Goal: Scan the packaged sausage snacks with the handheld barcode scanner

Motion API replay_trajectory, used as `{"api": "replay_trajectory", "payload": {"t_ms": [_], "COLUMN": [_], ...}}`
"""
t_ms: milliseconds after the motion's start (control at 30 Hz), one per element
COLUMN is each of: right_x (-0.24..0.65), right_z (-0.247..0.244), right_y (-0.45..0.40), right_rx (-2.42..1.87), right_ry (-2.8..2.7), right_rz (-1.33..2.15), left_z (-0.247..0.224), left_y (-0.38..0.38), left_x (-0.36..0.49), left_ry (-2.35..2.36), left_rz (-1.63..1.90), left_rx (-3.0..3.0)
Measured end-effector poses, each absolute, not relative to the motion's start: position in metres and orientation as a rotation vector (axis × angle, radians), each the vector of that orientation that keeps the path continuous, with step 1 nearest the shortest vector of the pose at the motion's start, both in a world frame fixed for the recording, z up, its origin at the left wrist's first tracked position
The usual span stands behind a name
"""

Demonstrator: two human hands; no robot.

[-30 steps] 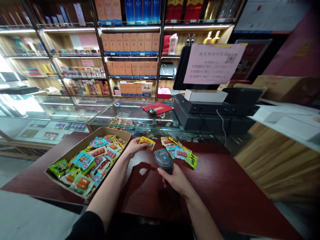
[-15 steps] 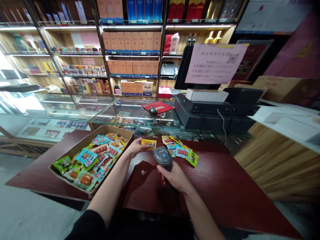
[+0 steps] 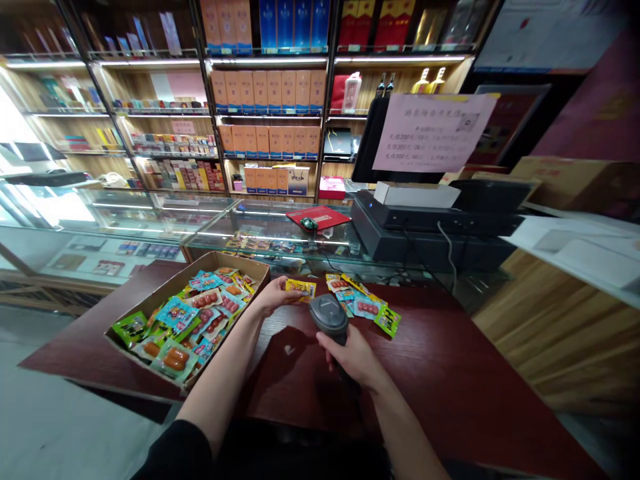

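Between the fingers of my left hand point(image 3: 274, 296) is a yellow snack packet point(image 3: 301, 289), held above the dark red table point(image 3: 425, 380). My right hand point(image 3: 353, 353) is wrapped round the handle of a grey barcode scanner point(image 3: 329, 313), whose head points toward the packet. Just beyond the scanner lies a loose pile of small snack packets point(image 3: 367, 307) in several colours. A cardboard box point(image 3: 257, 270) full of similar packets, some with small sausages showing through, stands left of my left forearm.
Behind the table runs a glass display counter point(image 3: 270, 247) with a red mouse pad point(image 3: 333, 217) and a mouse on it. A monitor with a pink notice point(image 3: 435, 133) stands above a black cash drawer point(image 3: 390, 230). Lit shelves with boxes point(image 3: 270, 90) line the back wall.
The blue light on top of the scanner no longer shows. Both hands keep their holds; the whole view has shifted slightly.
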State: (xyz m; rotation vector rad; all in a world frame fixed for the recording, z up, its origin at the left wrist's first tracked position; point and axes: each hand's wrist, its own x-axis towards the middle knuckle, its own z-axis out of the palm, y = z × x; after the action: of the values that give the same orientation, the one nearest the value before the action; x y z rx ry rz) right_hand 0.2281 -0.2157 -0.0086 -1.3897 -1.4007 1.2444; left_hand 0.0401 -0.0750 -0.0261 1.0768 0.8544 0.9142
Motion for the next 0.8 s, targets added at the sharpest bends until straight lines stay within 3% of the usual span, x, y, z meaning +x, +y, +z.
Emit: {"api": "replay_trajectory", "payload": {"t_ms": [267, 567, 800], "right_x": [0.214, 0.155, 0.115], "right_z": [-0.003, 0.009, 0.004], "right_y": [-0.21, -0.189, -0.188], "right_rx": [-1.332, -1.265, -1.177], "right_ry": [-1.438, -1.641, -1.745], "right_rz": [1.29, 1.353, 1.402], "left_z": [-0.012, 0.032, 0.034], "left_y": [-0.082, -0.112, -0.145], "left_x": [0.006, -0.137, -0.206], "left_ry": [0.916, 1.163, 1.317], "left_rz": [1.061, 1.38, 1.551], "left_rx": [1.039, 1.029, 0.921]}}
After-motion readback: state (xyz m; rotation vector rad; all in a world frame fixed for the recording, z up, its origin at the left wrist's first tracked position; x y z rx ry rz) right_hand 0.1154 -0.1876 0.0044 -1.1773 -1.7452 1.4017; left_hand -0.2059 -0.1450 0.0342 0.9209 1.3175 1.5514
